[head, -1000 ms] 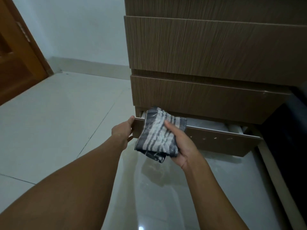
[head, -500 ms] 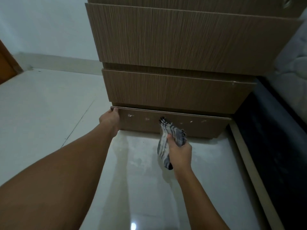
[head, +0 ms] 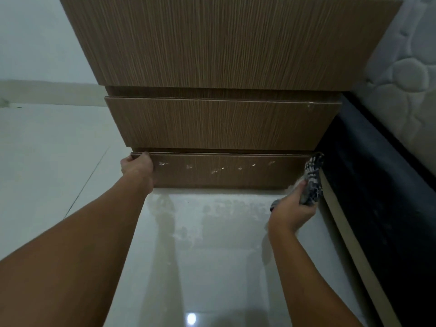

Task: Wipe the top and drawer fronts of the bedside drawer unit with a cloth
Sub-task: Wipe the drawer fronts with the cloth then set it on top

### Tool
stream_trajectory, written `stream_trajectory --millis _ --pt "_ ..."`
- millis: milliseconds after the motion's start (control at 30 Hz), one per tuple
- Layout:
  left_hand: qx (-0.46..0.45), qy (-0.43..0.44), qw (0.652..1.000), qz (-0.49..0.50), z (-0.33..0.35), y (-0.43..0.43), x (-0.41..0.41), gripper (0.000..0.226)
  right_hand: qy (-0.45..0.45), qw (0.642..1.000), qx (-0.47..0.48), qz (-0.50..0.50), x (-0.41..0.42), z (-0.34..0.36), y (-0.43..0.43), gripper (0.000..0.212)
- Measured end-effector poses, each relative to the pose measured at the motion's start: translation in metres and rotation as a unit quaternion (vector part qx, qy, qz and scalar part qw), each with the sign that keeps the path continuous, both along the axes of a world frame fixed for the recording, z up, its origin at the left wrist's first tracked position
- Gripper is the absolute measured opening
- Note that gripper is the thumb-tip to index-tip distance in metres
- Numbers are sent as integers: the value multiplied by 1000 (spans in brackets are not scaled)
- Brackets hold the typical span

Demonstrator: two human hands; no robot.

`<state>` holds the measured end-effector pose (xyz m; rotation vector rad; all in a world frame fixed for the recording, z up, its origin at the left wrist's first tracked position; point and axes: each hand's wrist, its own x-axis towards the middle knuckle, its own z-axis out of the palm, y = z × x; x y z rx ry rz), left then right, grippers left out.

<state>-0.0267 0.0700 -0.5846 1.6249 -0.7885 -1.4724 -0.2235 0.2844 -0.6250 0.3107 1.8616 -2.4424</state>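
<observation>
The brown wood-grain drawer unit (head: pixel 219 46) fills the upper middle, with three drawer fronts in sight. The bottom drawer front (head: pixel 226 172) carries several pale smudges and sits nearly flush. My left hand (head: pixel 136 166) grips its top left corner. My right hand (head: pixel 291 208) is closed on a grey and white striped cloth (head: pixel 312 179), which is pressed against the right end of that bottom front. The unit's top is out of view.
Glossy pale floor tiles (head: pixel 207 244) lie in front of the unit, dusty near its base. A dark bed base (head: pixel 382 208) with a quilted white mattress (head: pixel 405 74) stands close on the right. A white wall and skirting (head: pixel 47 93) run along the left.
The bottom drawer, open a second ago, has been pushed in. My right hand has carried the cloth from the drawer's middle to its right end. My left hand has stayed on the left corner.
</observation>
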Motion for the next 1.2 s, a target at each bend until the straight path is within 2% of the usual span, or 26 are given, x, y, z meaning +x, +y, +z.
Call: stream_trajectory --millis 133,167,233,333,400,467,533,633,767,1067,1200 --pt "-12 -2 1000 24 1 5 -6 47 -5 999 26 30 -33 -14 -17 44" --pt "-11 -4 1000 26 1 5 -7 47 -10 998 37 50 -36 -14 -22 53" --pt "-11 -8 1000 26 -1 4 -7 47 9 993 73 94 -38 -20 -34 85" --pt "-13 -31 999 21 -5 -1 -4 51 55 982 117 141 -42 -39 -51 84" --pt "-14 -38 999 14 -8 -3 -1 54 42 981 121 143 -39 -41 -56 99" --pt "-15 -36 999 7 -9 -5 0 53 48 981 127 137 -45 -62 -66 96" --pt "-13 -28 1000 3 -9 -5 0 52 62 978 148 132 -29 -45 -66 90" --pt "-14 -26 1000 -4 -9 -3 2 51 151 960 186 141 -8 -31 -70 77" --pt "-13 -28 999 -25 -2 -2 6 46 217 933 218 186 17 -45 -82 79" --pt "6 -34 993 -110 4 -8 28 34 211 925 178 260 101 -44 -125 83" --pt "3 -44 989 -140 6 -10 34 36 205 923 169 278 143 -36 -148 82"
